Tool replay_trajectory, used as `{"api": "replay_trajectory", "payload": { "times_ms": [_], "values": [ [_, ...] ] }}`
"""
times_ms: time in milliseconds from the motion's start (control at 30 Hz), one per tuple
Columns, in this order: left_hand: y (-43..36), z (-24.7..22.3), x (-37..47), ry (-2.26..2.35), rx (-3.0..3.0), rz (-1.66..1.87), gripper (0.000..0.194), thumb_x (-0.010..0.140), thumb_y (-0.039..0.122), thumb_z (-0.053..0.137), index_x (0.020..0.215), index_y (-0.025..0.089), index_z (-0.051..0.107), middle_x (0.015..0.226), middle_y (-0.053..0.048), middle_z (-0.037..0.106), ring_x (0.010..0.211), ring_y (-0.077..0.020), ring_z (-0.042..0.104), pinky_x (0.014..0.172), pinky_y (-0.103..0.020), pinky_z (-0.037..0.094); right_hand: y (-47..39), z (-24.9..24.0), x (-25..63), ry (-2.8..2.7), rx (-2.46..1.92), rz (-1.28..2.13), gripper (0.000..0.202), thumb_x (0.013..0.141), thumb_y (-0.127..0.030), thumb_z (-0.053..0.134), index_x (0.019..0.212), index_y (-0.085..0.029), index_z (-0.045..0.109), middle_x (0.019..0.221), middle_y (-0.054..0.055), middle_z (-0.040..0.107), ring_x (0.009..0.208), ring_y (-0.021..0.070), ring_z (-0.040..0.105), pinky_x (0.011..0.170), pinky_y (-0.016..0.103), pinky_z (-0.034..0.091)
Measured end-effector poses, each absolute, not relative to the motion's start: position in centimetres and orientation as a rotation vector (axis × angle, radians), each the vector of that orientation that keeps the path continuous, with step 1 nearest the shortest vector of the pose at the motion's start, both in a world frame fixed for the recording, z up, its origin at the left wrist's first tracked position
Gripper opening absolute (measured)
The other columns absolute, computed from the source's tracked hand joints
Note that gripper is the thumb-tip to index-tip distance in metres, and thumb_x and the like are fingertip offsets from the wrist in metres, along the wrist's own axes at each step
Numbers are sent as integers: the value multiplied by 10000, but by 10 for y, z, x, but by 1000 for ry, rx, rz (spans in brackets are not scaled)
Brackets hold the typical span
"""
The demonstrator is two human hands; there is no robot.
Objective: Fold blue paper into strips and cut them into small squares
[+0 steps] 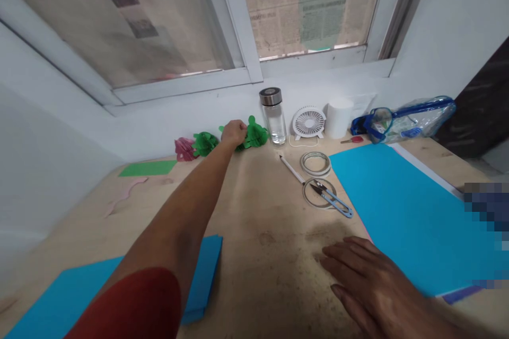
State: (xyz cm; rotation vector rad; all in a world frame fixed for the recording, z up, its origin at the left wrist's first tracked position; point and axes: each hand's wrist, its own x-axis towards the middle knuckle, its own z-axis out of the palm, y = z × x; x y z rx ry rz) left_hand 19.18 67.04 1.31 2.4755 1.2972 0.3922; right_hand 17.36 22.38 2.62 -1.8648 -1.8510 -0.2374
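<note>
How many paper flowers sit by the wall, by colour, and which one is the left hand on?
Green flowers: 2, one free, one under the left hand.
Pink flower: 1.
Total: 3.

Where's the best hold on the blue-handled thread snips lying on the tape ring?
Probably pinch the blue-handled thread snips at the blue handle end, lower right, coming from above on the right hand side; the dark blades point up-left over the white tape ring.
</note>
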Motion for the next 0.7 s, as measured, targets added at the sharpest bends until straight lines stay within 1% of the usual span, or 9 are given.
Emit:
{"api": "replay_trajectory", "payload": {
  "times_ms": [200, 300, 400, 500, 600, 700],
  "values": [
    [675, 14, 185, 1238, 2601, 366, 290, 915, 352, 576, 1123, 150, 589, 1125, -75, 613, 967, -193, 617, 830, -398, 531, 227, 24, 173, -1872, -1856, -241, 195, 827, -186, 539, 989, -224, 640, 1017, -16, 735, 835, 161, 690, 696, 272, 525],
    [677, 15, 183, 1229, 2663, 377, 268, 916, 351, 573, 1086, 147, 608, 1102, -71, 632, 962, -189, 622, 848, -402, 518, 228, 24, 173, -1890, -1831, -272, 234, 841, -194, 519, 1039, -220, 641, 1009, -17, 738, 824, 157, 692, 700, 266, 526],
    [679, 17, 182, 1233, 2720, 388, 199, 913, 265, 547, 1070, 188, 642, 1082, -62, 669, 987, -197, 623, 868, -361, 488, 229, 25, 174, -1884, -1831, -322, 256, 860, -196, 499, 1070, -222, 642, 1005, -23, 741, 813, 152, 695, 701, 261, 526],
    [679, 15, 181, 1244, 2771, 384, 276, 884, 182, 511, 1111, 251, 652, 1095, -56, 691, 1038, -223, 617, 862, -321, 465, 230, 25, 174, -1889, -1812, -357, 268, 866, -191, 497, 1092, -220, 638, 1010, -27, 740, 817, 144, 697, 703, 252, 530],
    [678, 13, 178, 1250, 2816, 363, 355, 867, 164, 496, 1177, 279, 626, 1132, -60, 685, 1067, -242, 611, 854, -322, 464, 230, 25, 174, -1905, -1789, -364, 278, 859, -194, 502, 1103, -221, 633, 1003, -36, 741, 813, 139, 697, 696, 250, 533],
    [675, 11, 174, 1264, 2849, 342, 398, 871, 157, 466, 1223, 283, 601, 1161, -74, 674, 1081, -252, 608, 846, -330, 468, 230, 25, 173, -1892, -1792, -379, 276, 859, -193, 500, 1102, -222, 630, 985, -39, 744, 806, 140, 697, 698, 257, 534]
  ]
}}
